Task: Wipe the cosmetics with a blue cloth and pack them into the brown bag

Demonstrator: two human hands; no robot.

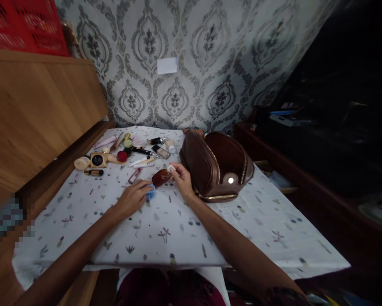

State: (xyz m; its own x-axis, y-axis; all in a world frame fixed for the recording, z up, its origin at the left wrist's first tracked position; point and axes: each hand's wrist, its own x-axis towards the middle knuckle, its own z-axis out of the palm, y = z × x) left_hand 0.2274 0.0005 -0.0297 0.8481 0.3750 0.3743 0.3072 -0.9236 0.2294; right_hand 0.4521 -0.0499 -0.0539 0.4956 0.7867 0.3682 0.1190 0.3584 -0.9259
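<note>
Brown bottle w/ a white cap is right btw the two hands, tilted just above the printed tablecloth or resting on it, can't tell which from here. Long axis runs diag.: base down toward the L hand, capped end up toward the R hand. Both hands are abt equally near, one per end; that end-to-end line looks like the relation that matters most.

R hand: thumb + fingertips pinched tight at the cap, barely any gap, other fingers loosely curled. Whether the cap's screwed down, can't tell. L hand: palm down, fingers bent round a bunched blue cloth, which sits at or v. near the bottle's base; contact there is too small to be sure of.

Just beyond the R wrist, to its right, is the brown leather cosmetic bag, unzipped, dark inside. Pink lip gloss tube lies just past the L hand. Farther up-left on the cloth: red-lidded jar, liquid foundation bottle, misc. tubes etc.
</note>
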